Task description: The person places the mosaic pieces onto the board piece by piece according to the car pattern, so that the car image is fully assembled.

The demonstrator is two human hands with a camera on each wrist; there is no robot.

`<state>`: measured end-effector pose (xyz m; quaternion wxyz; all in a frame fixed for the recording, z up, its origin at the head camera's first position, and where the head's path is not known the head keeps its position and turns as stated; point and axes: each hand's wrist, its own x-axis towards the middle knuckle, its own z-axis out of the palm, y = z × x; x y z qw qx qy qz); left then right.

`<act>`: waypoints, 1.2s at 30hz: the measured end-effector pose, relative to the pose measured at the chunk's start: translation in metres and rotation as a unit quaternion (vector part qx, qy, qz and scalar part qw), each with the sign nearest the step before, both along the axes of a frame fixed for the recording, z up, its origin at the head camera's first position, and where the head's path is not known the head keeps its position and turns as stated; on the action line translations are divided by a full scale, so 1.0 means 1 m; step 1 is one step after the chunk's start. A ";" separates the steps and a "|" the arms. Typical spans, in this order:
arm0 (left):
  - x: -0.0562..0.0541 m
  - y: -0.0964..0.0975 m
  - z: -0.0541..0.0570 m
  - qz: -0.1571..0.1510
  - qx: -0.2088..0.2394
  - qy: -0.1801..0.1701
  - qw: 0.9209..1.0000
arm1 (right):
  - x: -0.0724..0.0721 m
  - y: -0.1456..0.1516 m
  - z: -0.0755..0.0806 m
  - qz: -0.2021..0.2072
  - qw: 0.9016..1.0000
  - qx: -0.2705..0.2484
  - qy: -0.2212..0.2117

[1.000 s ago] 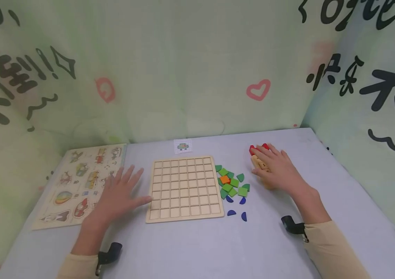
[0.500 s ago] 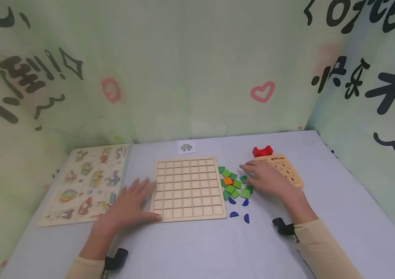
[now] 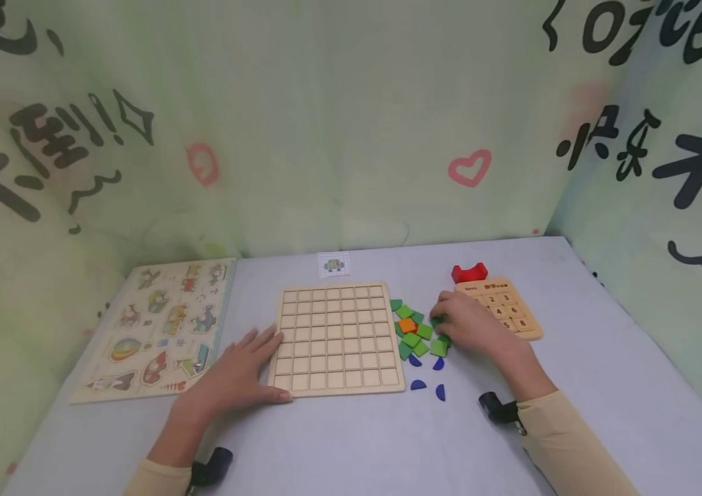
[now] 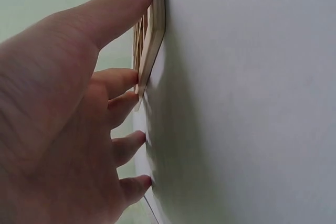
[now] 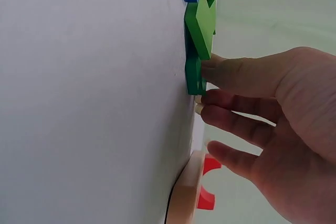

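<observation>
A square wooden grid board [image 3: 335, 339] lies on the table. My left hand [image 3: 233, 379] rests at its left side, fingers spread, thumb touching the front left corner; in the left wrist view, the thumb lies against the board edge [image 4: 153, 40]. My right hand [image 3: 471, 322] is at the right side of a small pile of coloured pieces, thumb and forefinger bent around a dark green quarter-circle piece [image 5: 194, 74], partly hidden by the fingers. Bright green square pieces [image 3: 439, 348], an orange square [image 3: 408, 325] and blue half-circle pieces [image 3: 418, 385] lie around it.
A wooden number board [image 3: 514, 306] sits under and beyond the right hand, with a red arched piece [image 3: 470, 273] behind it. A picture puzzle board [image 3: 158, 331] lies at left. Behind the grid board is a small pattern card [image 3: 334, 264].
My right hand has come left off the number board to the green pieces, and its thumb and forefinger have closed in. My left hand has moved right and forward onto the grid board's edge.
</observation>
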<state>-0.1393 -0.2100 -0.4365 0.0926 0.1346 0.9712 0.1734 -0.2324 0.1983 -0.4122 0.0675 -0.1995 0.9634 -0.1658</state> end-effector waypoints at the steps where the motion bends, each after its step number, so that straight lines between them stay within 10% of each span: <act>1: 0.000 0.000 0.000 0.000 0.001 0.001 1.000 | 0.000 0.000 0.001 -0.008 1.000 -0.005 -0.008; 19: 0.004 0.005 0.002 0.013 0.029 -0.001 0.999 | 0.004 -0.023 0.019 -0.027 0.998 -0.046 0.016; 36: 0.003 0.007 0.002 0.025 0.036 -0.005 0.999 | -0.006 -0.097 0.020 0.042 0.986 -0.156 0.025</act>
